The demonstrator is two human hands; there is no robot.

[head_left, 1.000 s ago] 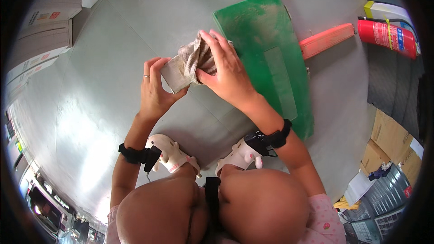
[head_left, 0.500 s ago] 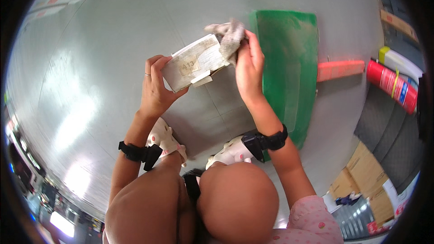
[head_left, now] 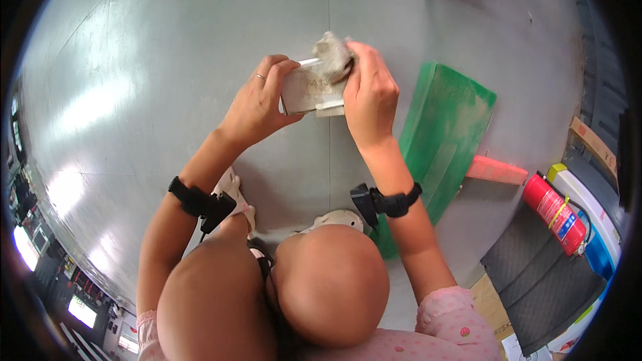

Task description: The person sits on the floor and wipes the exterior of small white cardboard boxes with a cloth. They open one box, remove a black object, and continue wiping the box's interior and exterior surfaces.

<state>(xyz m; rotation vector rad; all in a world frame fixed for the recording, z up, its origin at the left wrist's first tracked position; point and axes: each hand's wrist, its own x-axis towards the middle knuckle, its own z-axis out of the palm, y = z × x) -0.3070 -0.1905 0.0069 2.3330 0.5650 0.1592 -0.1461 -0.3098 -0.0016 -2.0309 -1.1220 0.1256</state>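
Cloth had just shifted from the three-o'clock end of our box toward its one-o'clock corner, so that it lay farther over the face and hid more of it. That meant, as we judged it, that our hands were working close together on one spot. Our view had swung too, leaving the green panel tilted and a little lower, near four o'clock, with the red bar and extinguisher beyond it.

We held the box above the floor by its nine-o'clock end: our left hand had its fingers along the top edge and its thumb underneath. Our right hand, at three o'clock, had its fingers curled around the cloth; we could not tell whether its thumb touched the box.

A pale flap stuck out at five o'clock. We could not see inside the box.
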